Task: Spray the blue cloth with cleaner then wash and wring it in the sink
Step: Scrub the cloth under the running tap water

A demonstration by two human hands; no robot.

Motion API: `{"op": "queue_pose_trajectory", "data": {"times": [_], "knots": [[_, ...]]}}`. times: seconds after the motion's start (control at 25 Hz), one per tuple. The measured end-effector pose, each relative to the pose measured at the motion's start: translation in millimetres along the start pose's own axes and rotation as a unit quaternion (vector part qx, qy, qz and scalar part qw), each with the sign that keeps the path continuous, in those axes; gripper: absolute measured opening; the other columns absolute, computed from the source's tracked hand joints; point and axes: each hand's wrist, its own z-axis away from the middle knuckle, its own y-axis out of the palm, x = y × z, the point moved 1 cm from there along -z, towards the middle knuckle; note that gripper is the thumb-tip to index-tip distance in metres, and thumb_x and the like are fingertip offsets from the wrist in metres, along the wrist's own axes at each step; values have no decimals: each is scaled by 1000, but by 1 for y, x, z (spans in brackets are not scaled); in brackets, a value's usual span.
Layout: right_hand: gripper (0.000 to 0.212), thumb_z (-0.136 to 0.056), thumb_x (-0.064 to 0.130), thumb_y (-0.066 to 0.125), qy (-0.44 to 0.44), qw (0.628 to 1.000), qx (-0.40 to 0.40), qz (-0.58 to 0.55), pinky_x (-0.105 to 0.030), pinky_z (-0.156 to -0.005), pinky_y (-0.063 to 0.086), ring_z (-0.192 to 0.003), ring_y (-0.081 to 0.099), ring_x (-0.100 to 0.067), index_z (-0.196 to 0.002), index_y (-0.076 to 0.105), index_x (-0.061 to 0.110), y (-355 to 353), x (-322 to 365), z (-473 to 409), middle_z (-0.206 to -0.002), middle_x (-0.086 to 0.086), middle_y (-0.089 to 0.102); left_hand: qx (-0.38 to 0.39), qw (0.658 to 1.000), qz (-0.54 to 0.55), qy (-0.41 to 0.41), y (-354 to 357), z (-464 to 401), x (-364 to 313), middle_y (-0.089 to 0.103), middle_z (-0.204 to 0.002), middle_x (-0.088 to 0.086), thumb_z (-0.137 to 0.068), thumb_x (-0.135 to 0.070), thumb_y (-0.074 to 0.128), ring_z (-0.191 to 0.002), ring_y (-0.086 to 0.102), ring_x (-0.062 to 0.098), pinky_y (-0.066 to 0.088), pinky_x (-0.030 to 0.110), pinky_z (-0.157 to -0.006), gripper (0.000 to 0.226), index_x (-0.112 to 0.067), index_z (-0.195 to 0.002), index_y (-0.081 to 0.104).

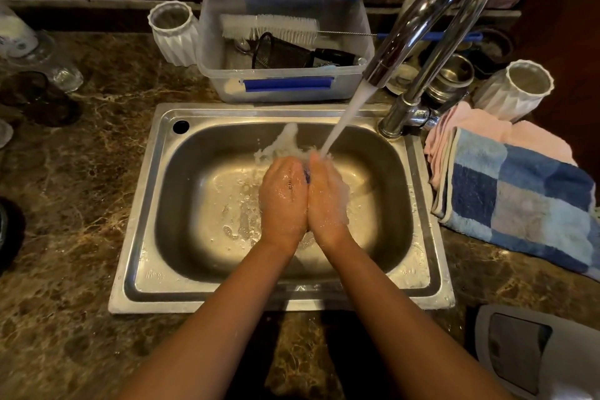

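Over the middle of the steel sink, my left hand and my right hand are pressed together, palms facing. Both are closed around the blue cloth, of which only a small dark blue sliver shows between the fingers. Water runs from the chrome tap onto the top of my right hand and splashes off my fingers. Both hands are wet. The rest of the cloth is hidden inside my hands.
A clear plastic tub with brushes and a mesh strainer stands behind the sink. White ribbed vases flank it. A blue checked towel over a pink one lies right of the sink. Glassware stands at the left.
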Motion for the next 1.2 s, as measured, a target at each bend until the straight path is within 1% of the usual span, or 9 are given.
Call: {"op": "queue_pose_trajectory", "data": {"times": [0.16, 0.24, 0.32, 0.4, 0.56, 0.72, 0.84, 0.96, 1.2], "knots": [[39, -101, 20, 37, -43, 992, -24, 119, -27, -71, 47, -64, 56, -8, -66, 51, 28, -6, -15, -1, -65, 9, 57, 39, 996, -23, -71, 3, 1, 0, 57, -65, -4, -98, -15, 40, -60, 52, 5, 40, 18, -57, 34, -17, -68, 57], [43, -100, 16, 37, -45, 985, -32, 161, -10, -60, 43, -56, 53, -5, -60, 47, 29, -10, -18, -2, -59, 13, 52, 71, 983, -36, -165, 5, -4, 1, 59, -66, 0, -97, -17, 38, -63, 54, 15, 42, 24, -58, 37, -16, -65, 57], [38, -99, 14, 39, -48, 979, -13, 196, -8, -58, 43, -58, 55, -7, -65, 55, 22, -10, -17, -4, -62, 7, 56, 87, 945, 66, -309, 7, -9, 1, 64, -74, 7, -95, -18, 43, -73, 61, 24, 49, 32, -66, 31, -12, -73, 64], [25, -98, 18, 40, -69, 966, 24, 250, -27, -68, 48, -73, 60, -19, -84, 60, 12, -8, -18, -9, -77, -4, 62, 104, 890, 209, -391, 6, -9, 2, 68, -75, 6, -94, -25, 51, -72, 67, 20, 55, 31, -64, 24, -11, -85, 70], [18, -95, 27, 47, 41, 988, 84, 122, -36, -85, 47, -98, 58, -20, -110, 38, 33, -18, -13, -21, -106, 1, 56, 212, 813, 348, -417, -8, -21, 4, 72, -83, 4, -91, -29, 58, -76, 71, 15, 58, 29, -63, 19, -15, -101, 67], [36, -95, 18, 46, 70, 966, 167, 184, -42, -94, 49, -102, 59, -21, -130, 42, 25, -54, 1, -49, -114, -1, 56, 160, 822, 364, -407, -8, -26, 10, 67, -86, 7, -89, -7, 59, -71, 68, 15, 57, 27, -62, 10, -13, -96, 58], [34, -97, 17, 42, 80, 985, -7, 153, -36, -79, 53, -93, 64, -21, -130, 48, 18, -104, 12, -82, -115, -9, 62, 154, 776, 419, -445, -8, -21, 11, 68, -75, 2, -91, -11, 56, -58, 66, 11, 53, 22, -52, 3, -13, -90, 58], [48, -93, 14, 43, 24, 961, -241, 133, -36, -99, 43, -119, 52, -25, -141, 39, 16, -148, 25, -119, -137, -15, 49, 136, 776, 400, -468, -11, -19, 17, 68, -67, -2, -90, -16, 59, -56, 65, 12, 53, 23, -53, 8, -15, -85, 64], [56, -91, 16, 51, 11, 977, -182, 114, -27, -98, 40, -116, 51, -14, -144, 37, 22, -159, 21, -157, -139, -4, 54, 137, 782, 394, -464, -10, -14, 18, 70, -82, 3, -90, -19, 60, -66, 69, 17, 57, 28, -58, 20, -13, -109, 62]]}}
